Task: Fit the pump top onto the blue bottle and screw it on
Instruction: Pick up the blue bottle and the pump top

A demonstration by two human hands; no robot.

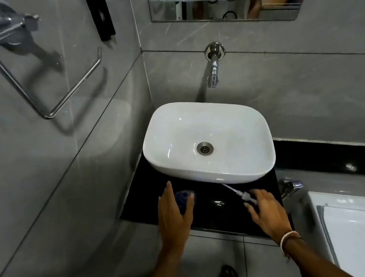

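A blue bottle (184, 198) stands on the black counter (215, 215), left of the basin's front edge, seen from above with its neck uncovered. My left hand (172, 214) curls around it, thumb on the right side, fingers on the left; whether it grips is unclear. The white pump top (242, 193) lies on the counter to the right, its thin tube pointing up-left under the basin. My right hand (266, 211) hovers over the pump's head with fingers spread, fingertips touching or just above it.
A white basin (246, 169) sits on the counter behind the hands, under a wall tap (213, 73). A chrome towel ring (43, 91) hangs on the left wall. A chrome fitting (291, 186) and a white toilet tank (354, 220) are at right.
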